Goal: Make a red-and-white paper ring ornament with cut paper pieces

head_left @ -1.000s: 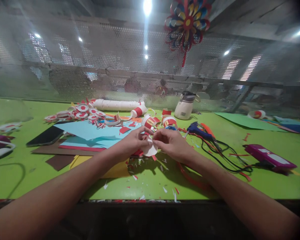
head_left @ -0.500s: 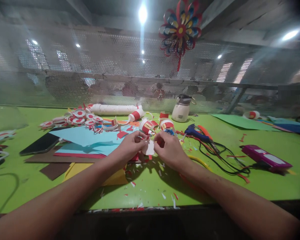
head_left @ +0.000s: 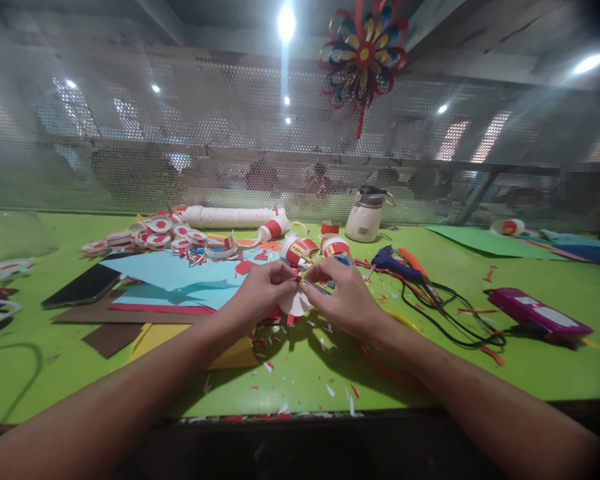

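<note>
Both my hands meet over the middle of the green table (head_left: 300,373). My left hand (head_left: 260,290) and my right hand (head_left: 343,297) pinch a small white paper circle with red bits (head_left: 296,303) between their fingertips, a little above the table. Paper scraps in red and white (head_left: 300,373) lie scattered under and in front of my hands. Just behind them stand small red-and-white paper rolls (head_left: 295,250).
Sheets of light blue, red, brown and yellow paper (head_left: 180,280) lie at left beside a black phone (head_left: 83,285). Further back are red-white paper discs (head_left: 150,233), a white tube (head_left: 227,216) and a white jar (head_left: 364,217). A blue glue gun with black cable (head_left: 405,267) and a magenta device (head_left: 537,312) are at right.
My hands stayed together on the paper circle, shifting it slightly and turning it between the fingers. The view tilted a little.
</note>
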Tool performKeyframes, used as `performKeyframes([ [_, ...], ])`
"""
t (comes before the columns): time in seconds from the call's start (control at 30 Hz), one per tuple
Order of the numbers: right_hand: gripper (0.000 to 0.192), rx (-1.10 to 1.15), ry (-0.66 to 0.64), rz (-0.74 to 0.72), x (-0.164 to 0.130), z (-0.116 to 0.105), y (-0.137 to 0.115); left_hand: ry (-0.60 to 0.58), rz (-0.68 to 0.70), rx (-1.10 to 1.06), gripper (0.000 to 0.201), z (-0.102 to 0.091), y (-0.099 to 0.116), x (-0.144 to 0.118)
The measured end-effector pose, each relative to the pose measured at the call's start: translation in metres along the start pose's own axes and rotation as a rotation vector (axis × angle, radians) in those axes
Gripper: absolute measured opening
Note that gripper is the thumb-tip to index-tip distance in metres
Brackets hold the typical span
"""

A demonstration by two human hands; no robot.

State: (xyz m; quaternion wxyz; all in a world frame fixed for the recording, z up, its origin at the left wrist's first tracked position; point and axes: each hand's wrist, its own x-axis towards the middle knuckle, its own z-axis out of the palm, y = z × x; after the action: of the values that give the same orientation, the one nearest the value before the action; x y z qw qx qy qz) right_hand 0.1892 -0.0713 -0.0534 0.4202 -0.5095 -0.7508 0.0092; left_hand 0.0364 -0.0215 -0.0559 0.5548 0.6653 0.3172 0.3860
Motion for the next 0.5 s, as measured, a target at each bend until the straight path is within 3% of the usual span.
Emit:
performKeyframes([
  [0.5,0.013,0.01,0.008,-0.017,-0.0004,-0.0024,-0.0017,-0.084,-0.044,-0.036,0.02,0.0023,-0.0012,-0.0042],
])
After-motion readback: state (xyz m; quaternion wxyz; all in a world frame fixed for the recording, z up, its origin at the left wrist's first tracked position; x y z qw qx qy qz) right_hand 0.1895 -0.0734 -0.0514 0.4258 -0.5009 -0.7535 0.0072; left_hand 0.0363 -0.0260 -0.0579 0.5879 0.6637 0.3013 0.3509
